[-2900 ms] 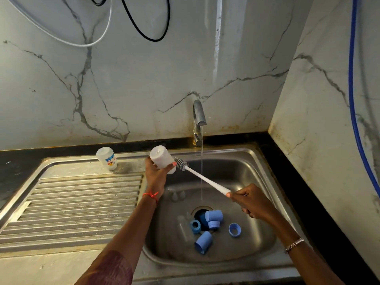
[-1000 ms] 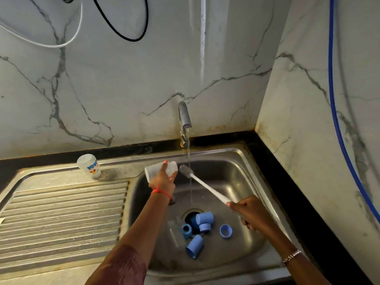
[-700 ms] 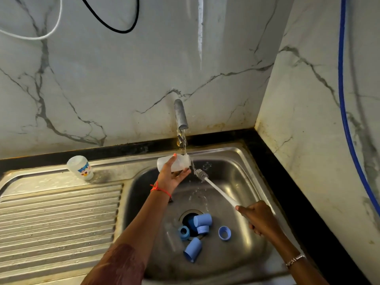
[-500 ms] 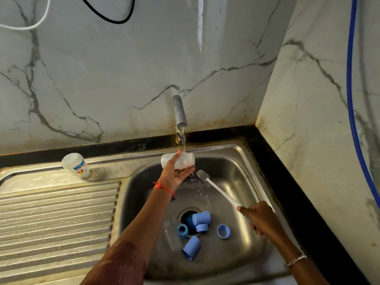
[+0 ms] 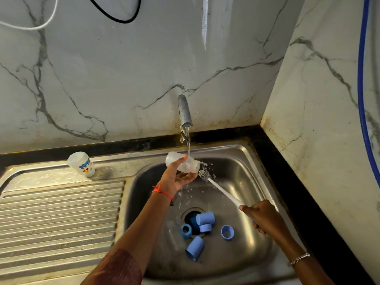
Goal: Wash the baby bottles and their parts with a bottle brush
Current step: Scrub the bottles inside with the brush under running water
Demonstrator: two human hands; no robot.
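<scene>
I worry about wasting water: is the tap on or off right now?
On. A stream falls from the tap onto the bottle in the left hand, and droplets splash around it.

**Dim sink, glare on the steel**

From my feed the scene is fairly dim, with warm light that seems to come from the upper left; it flares on the ribbed drainboard [image 5: 61,212] and along the sink [image 5: 242,149] rim; the basin floor sits in shadow; a bright streak runs down the marble wall [image 5: 123,79]; the wide lens bows the counter edge near the borders; the splashing water [image 5: 188,145] under the tap [image 5: 184,110] is blurred; I think the lower corners are softer.
</scene>
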